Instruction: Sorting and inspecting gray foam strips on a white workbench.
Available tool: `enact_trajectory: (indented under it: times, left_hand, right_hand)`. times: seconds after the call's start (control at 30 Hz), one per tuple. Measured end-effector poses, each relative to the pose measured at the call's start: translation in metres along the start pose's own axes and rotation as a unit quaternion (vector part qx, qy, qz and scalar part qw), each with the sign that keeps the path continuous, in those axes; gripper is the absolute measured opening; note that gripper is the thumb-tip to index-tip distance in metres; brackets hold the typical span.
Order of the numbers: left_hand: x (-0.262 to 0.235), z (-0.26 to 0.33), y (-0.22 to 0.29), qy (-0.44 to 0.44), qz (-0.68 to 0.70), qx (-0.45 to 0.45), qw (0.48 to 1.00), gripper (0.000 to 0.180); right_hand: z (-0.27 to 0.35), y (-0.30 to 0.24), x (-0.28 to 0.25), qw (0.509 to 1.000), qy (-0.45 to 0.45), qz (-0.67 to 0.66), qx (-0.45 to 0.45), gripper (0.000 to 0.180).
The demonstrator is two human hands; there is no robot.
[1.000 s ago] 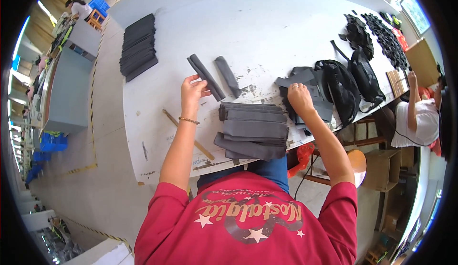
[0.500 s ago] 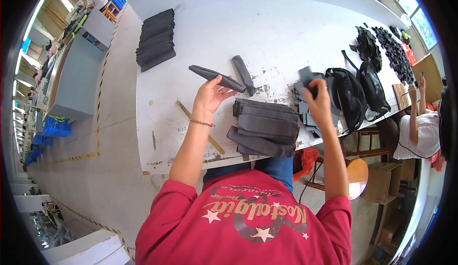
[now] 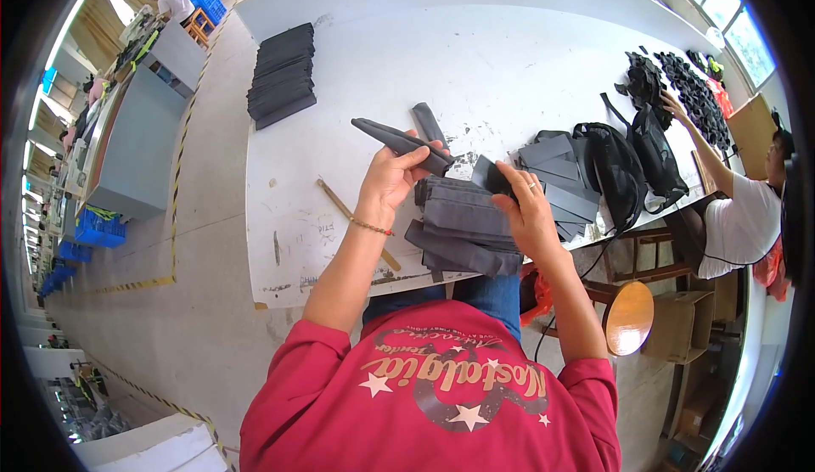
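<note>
The left hand [image 3: 392, 182] is closed around a long grey folded fabric strip [image 3: 399, 143], lifted above the white table [image 3: 526, 56] near its front edge, while the right hand [image 3: 525, 210] pinches a small dark fabric piece [image 3: 491, 175] over the stack of grey panels [image 3: 463, 226] at that edge. Joining them well probably means steadying the strip's near end, bringing the two edges flush, and keeping both clear of the stack.
</note>
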State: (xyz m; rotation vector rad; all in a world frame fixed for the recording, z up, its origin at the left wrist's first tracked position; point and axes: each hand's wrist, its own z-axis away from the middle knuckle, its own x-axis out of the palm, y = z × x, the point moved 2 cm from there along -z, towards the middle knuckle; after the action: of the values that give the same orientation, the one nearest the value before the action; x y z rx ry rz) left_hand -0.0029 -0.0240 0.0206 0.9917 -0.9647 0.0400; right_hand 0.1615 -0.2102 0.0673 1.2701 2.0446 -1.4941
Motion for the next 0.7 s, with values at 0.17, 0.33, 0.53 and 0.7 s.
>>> enact_trajectory:
  times: [0.17,0.33,0.53,0.7]
  left_hand:
    - [0.002,-0.002,0.0,0.021,-0.029,-0.002,0.999,0.041]
    - [0.01,-0.002,-0.002,0.02,-0.008,-0.008,1.0,0.041]
    - [0.016,0.002,-0.001,-0.022,-0.018,-0.027,0.999,0.039]
    - [0.021,0.008,0.0,-0.02,0.004,-0.034,0.999,0.04]
  right_hand:
    - [0.001,-0.015,-0.001,0.998,0.017,-0.051,-0.015,0.036]
    - [-0.008,-0.031,0.004,0.996,0.04,0.026,-0.072,0.031]
    - [-0.016,-0.039,-0.001,0.988,0.052,0.105,-0.096,0.031]
    - [-0.018,-0.037,-0.001,0.975,0.061,0.175,-0.124,0.034]
